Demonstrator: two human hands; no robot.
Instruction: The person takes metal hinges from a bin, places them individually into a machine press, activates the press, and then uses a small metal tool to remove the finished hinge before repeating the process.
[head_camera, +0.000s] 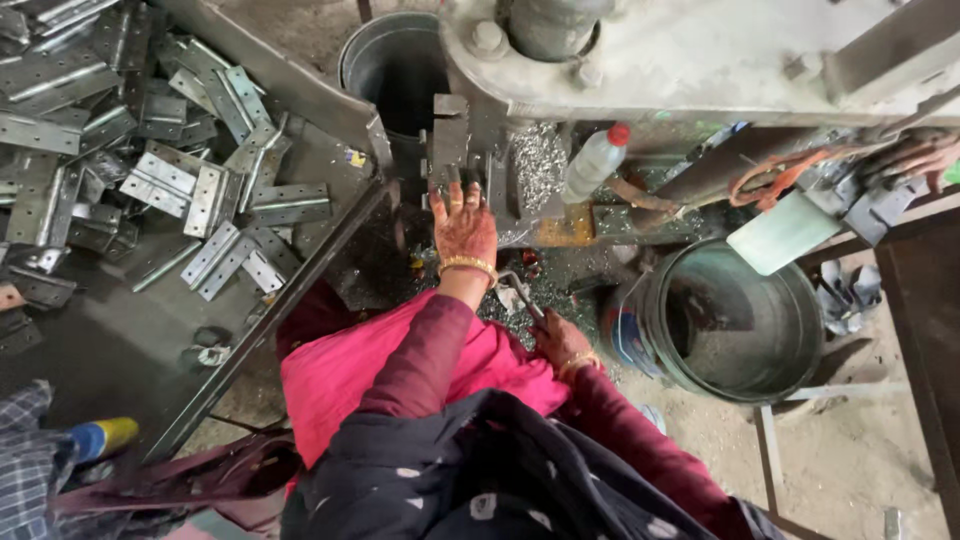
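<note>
Fingers of our right hand (562, 343), nearest us, curl shut around a thin metal rod (520, 296) that slants up toward the press; it looks stiff, light and slick with filings, so the low end we already grip seems the safest hold. Farther out, our left hand (462, 225) lies flat and open, fingers spread, holding nothing we can make out, its tips on the die block (450, 140) at the front edge of the press bed (690, 60). Whether a blank sits under it we cannot tell. Beyond, to the left, stamped hinge plates (170, 180) pile up; they look rigid, heavy together and sharp-edged, best pinched by the flat faces.
</note>
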